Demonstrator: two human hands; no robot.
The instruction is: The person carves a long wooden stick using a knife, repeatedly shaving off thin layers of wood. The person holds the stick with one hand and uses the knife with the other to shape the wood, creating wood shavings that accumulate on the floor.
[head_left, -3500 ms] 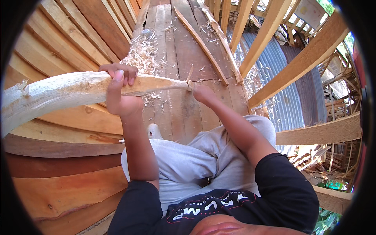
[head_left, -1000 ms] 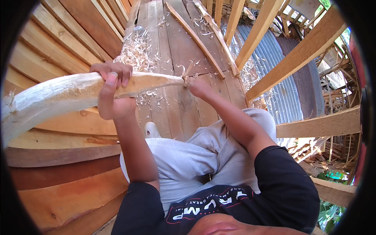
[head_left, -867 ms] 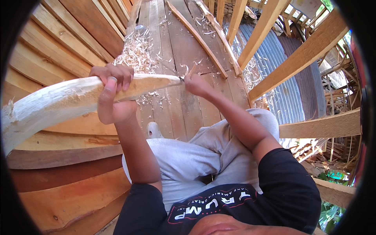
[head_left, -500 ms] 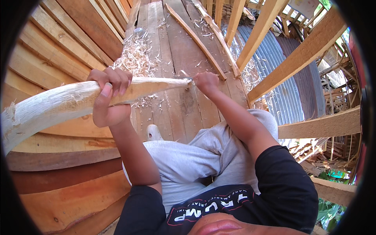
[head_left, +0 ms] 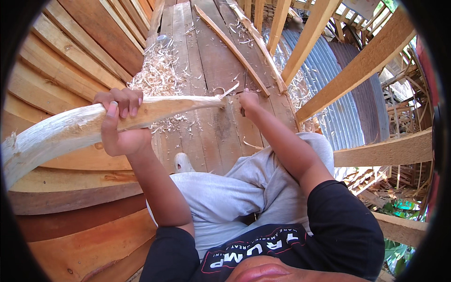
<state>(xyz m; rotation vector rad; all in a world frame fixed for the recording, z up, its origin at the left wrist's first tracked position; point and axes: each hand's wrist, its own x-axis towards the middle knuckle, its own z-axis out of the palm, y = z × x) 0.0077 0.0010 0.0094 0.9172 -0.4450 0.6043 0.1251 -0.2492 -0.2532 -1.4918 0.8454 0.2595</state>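
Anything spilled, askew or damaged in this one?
Wood shavings lie heaped and scattered over the plank floor, which looks untidy. A thin sliver juts raggedly from the tip of the pale curved pole held in the left hand; otherwise nothing stands out.

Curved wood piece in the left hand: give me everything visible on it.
The curved wood piece looks like pale solid timber: thick, whitish and rough toward the left, with raised fibres, then a smoother tan face tapering to a narrow tip. It bows in from the picture's left edge, which cuts off its thick end, and points right. The left hand wraps around it; the right hand is apart from the tip. A pale sliver shows at the tip.
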